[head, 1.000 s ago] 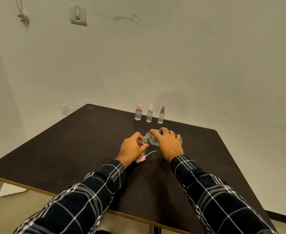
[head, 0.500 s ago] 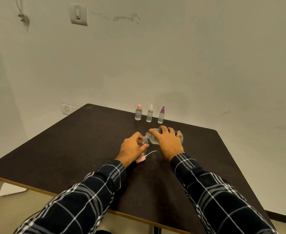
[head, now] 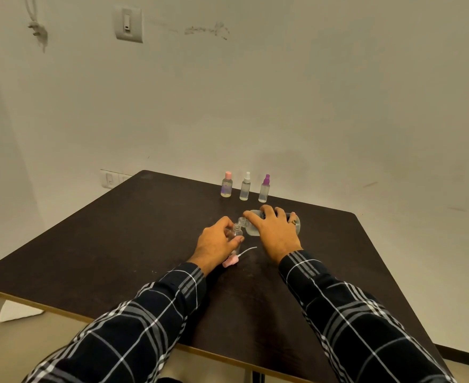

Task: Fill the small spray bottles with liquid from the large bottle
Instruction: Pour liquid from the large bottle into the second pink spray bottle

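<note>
Progress is judged to be late in the sequence: three small spray bottles stand upright in a row at the far edge of the table (head: 117,244), just above the centre of the frame. These are the pink-capped bottle (head: 226,187), the white-capped bottle (head: 245,188) and the purple-capped bottle (head: 264,189); each is closed and appears to hold clear liquid, so all three are taken as finished. The fourth small bottle (head: 236,231) is in work at the centre of the frame. It is clear, upright on the table and open at the neck, and the left hand (head: 216,243) grips it with fingers and thumb curled round the body; the level inside cannot be read at this size. The right hand (head: 273,230) is clamped over the large bottle (head: 252,230), which is clear and tipped close to horizontal, neck pointing toward the left of the frame, its mouth at or just above the mouth of the fourth small bottle; a stream cannot be made out. Some liquid appears to lie in the lower side of the large bottle. The pink sprayer (head: 231,261), with its thin white dip tube, lies on the table just below the left hand, apart from its bottle. Remaining, as judged: complete the pour, set the large bottle upright, refit the pink sprayer
</note>
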